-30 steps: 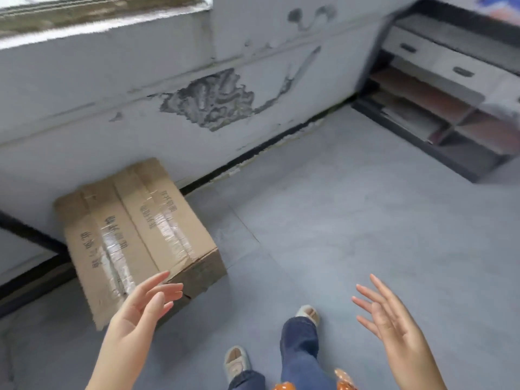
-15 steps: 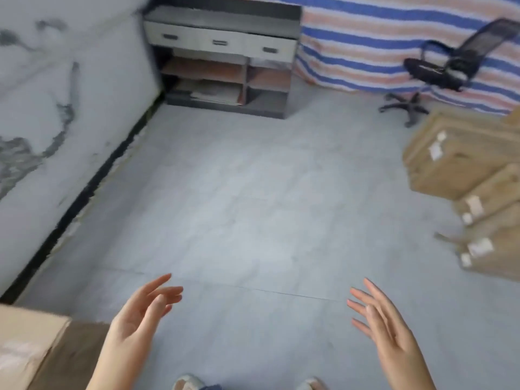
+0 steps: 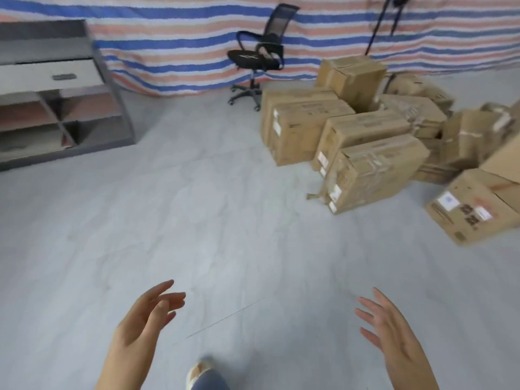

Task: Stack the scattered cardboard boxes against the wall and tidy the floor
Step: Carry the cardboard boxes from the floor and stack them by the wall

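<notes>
A heap of brown cardboard boxes (image 3: 374, 147) lies scattered on the grey floor at the right, several tipped at angles. The nearest taped box (image 3: 371, 175) leans on its side, and another labelled box (image 3: 475, 206) sits at the far right edge. My left hand (image 3: 146, 316) and my right hand (image 3: 391, 327) hover low in front of me, palms facing each other, fingers straight and spread. Both hold nothing and are well short of the boxes.
A grey shelf unit with a drawer (image 3: 53, 94) stands at the left. A black office chair (image 3: 259, 54) sits against the striped tarp (image 3: 174, 46) at the back. Bare grey floor (image 3: 197, 209) lies between me and the boxes. My shoe (image 3: 199, 372) shows at the bottom.
My view has swung right, away from the wall and the box placed there, onto the heap of boxes. Both hands kept the same empty, spread pose.
</notes>
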{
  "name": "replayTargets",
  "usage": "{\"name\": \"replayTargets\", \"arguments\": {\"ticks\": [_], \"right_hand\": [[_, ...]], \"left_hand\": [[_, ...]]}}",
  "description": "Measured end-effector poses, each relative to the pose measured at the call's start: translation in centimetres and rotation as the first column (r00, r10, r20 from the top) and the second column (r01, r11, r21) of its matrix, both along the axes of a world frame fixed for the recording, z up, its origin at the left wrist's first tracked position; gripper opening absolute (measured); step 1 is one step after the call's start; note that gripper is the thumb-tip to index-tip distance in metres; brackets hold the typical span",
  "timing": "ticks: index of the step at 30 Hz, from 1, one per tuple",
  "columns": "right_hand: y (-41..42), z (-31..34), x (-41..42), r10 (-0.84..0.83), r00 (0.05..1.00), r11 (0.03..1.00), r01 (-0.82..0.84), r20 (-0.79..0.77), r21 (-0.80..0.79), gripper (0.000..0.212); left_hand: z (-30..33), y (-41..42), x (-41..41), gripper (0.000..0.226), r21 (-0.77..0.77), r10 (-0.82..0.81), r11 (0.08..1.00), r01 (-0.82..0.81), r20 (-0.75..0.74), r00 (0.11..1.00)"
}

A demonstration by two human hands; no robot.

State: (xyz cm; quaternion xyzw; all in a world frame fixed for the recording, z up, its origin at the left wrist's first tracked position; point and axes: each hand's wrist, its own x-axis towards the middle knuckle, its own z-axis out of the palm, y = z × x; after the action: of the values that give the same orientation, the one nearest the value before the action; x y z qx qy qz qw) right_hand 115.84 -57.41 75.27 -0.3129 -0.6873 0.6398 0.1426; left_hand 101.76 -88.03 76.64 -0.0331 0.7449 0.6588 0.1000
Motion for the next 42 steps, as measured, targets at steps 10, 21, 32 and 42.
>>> {"name": "replayTargets", "arguments": {"ticks": [10, 21, 32, 42], "right_hand": [[11.6, -2.7, -7.5, -0.252, 0.968, 0.967, 0.252, 0.008, -0.042, 0.104], [25.1, -0.2, -20.7, -0.471, 0.882, 0.882, 0.471, -0.007, 0.014, 0.099], [43.3, -3.1, -30.5, -0.523, 0.85, 0.85, 0.525, 0.059, -0.033, 0.099], [61.4, -3.7, -40.7, -0.435, 0.871, 0.892, 0.451, 0.228, -0.024, 0.032]], "left_hand": [[-2.0, 14.2, -14.1, 0.043, -0.038, -0.204, 0.978, 0.204, 0.022, 0.979], [0.5, 33.1, -34.2, 0.033, -0.06, -0.442, 0.896, 0.44, -0.016, 0.897], [-3.1, 52.4, -45.4, 0.03, -0.039, -0.416, 0.908, 0.417, 0.023, 0.909], [-3.8, 71.5, -53.9, 0.025, -0.05, -0.444, 0.891, 0.452, 0.119, 0.888]]}}
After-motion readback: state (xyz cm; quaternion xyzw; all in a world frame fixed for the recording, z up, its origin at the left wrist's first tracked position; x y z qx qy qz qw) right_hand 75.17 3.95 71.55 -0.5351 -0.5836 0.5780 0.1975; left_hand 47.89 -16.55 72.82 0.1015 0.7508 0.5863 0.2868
